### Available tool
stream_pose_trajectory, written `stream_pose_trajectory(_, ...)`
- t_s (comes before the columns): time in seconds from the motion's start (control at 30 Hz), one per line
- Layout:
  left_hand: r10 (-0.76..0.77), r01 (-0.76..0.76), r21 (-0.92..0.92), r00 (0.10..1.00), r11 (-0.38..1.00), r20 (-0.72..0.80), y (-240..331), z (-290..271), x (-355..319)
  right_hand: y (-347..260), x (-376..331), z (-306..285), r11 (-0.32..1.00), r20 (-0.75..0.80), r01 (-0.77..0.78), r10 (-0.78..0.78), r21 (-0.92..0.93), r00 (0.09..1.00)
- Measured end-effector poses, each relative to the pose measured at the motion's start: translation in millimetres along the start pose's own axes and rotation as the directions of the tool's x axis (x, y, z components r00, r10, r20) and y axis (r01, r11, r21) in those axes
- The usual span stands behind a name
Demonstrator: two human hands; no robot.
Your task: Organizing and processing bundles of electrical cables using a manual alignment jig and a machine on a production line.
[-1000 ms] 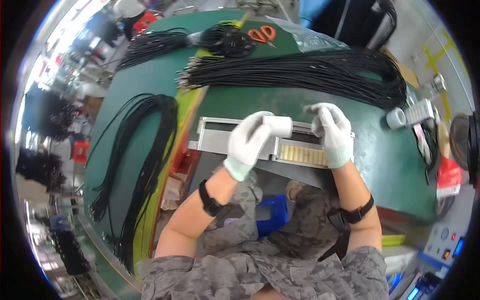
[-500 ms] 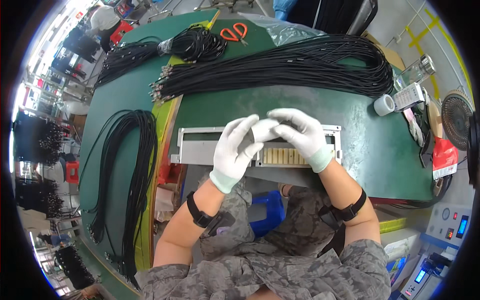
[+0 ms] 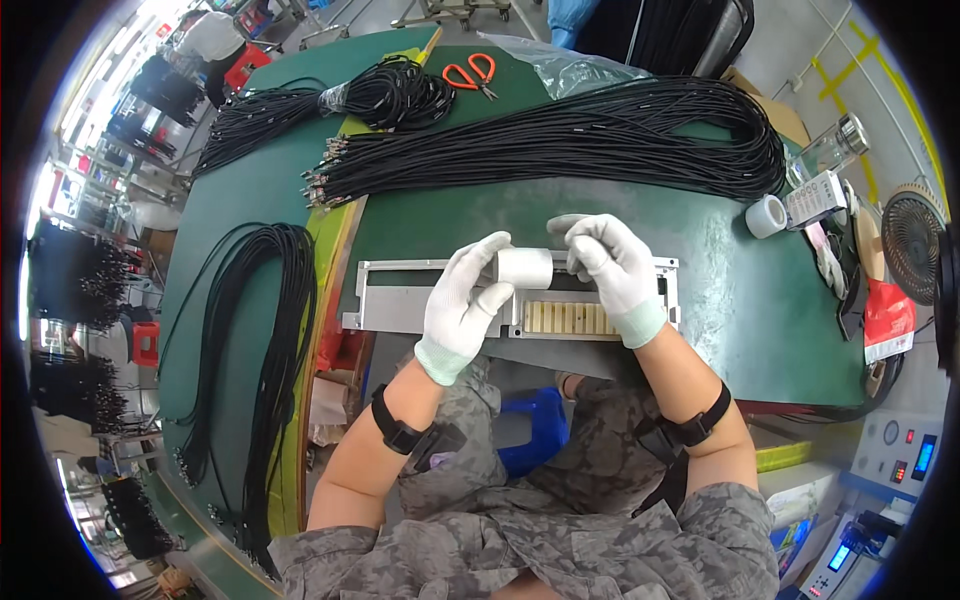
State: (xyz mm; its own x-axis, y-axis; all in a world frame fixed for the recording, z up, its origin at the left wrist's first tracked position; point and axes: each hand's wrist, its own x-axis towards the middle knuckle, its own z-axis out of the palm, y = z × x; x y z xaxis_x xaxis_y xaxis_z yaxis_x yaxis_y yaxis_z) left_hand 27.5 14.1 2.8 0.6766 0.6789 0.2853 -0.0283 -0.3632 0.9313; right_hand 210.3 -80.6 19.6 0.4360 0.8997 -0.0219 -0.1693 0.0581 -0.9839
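Note:
My left hand [image 3: 462,305], in a white glove with a pale green cuff, grips a white roll [image 3: 524,268] by its left end, thumb below and fingers above. The roll lies sideways over a light metal frame [image 3: 390,309] on the green table. Just right of the roll, apart from it, my gloved right hand [image 3: 618,268] has its fingers curled and pressed together; whatever may be in them is too small to see. Under the hands, the frame's right part holds a row of cream-coloured blocks [image 3: 570,318].
Bundled black cables [image 3: 560,140] stretch across the table's far side, with another bundle [image 3: 275,300] at left. Orange-handled scissors [image 3: 470,77] lie at the back. A second white roll [image 3: 766,215], a small box [image 3: 815,198], a glass bottle [image 3: 835,147] and a fan [image 3: 912,240] stand at right.
My right hand has come off the roll and moved slightly right, its fingers curling in. The roll, kept in my left hand, now lies level and shows more of its side.

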Motion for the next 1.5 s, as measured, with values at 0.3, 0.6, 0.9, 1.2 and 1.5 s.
stream_pose_trajectory(0.3,0.177,-0.160,0.317,0.984,0.935,-0.025,1.4,3.6,-2.8,15.2,0.0,0.7,0.685,0.223,0.483,-0.437,-0.545,0.871)
stream_pose_trajectory(0.6,0.059,-0.055,0.143,0.998,0.988,-0.023,0.2,0.8,-9.1,16.8,-4.7,8.7,0.512,0.255,0.588,-0.579,-0.626,0.775)
stream_pose_trajectory(0.9,0.041,-0.030,0.092,0.992,0.995,-0.119,-7.0,2.8,-7.4,9.3,-2.6,9.0,0.710,0.145,0.523,-0.523,-0.471,0.840)
stream_pose_trajectory(1.2,0.207,-0.202,0.168,0.978,0.965,-0.009,-6.1,5.7,-4.5,16.1,-1.3,6.6,0.613,0.248,0.537,-0.495,-0.580,0.833)
stream_pose_trajectory(1.5,0.023,-0.014,0.145,0.998,0.989,-0.065,7.4,0.9,-12.9,4.4,-14.7,15.6,0.607,0.212,0.600,-0.589,-0.520,0.780)
